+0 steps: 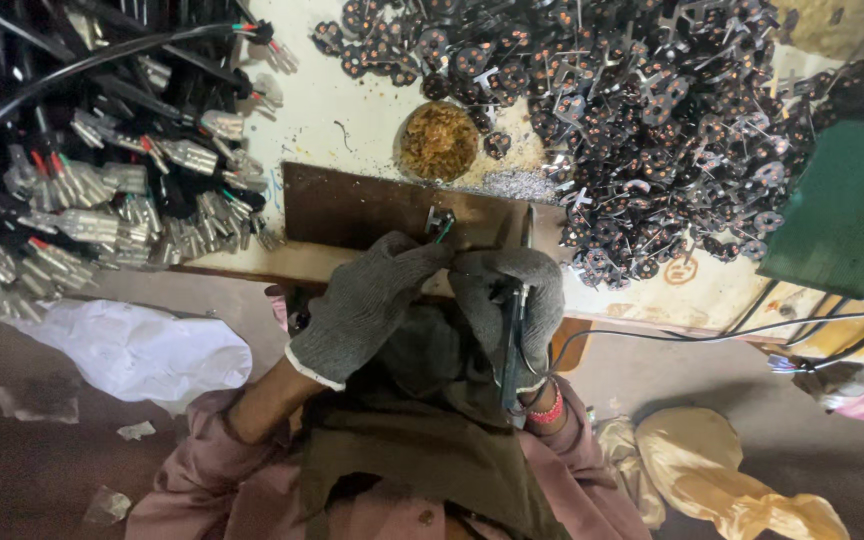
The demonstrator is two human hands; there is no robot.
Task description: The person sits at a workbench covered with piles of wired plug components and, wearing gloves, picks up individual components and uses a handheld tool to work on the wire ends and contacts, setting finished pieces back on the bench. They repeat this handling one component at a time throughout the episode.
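Note:
My left hand [367, 300], in a grey knit glove, pinches a small metal part with wire ends [439, 224] over a brown board [352, 205] at the table's near edge. My right hand [512, 295], gloved the same way, grips a dark soldering iron [510, 345] whose shaft points up toward that part; its tip [529, 222] rests by the board. The two hands touch each other in the middle of the view. A black cord runs from the iron off to the right.
A big heap of dark round parts with metal tabs [652, 120] fills the upper right. Bundled black cables with metal terminals [102, 160] lie at left. A round tin of amber flux [439, 140] sits behind the board. A green box [847, 205] stands at right.

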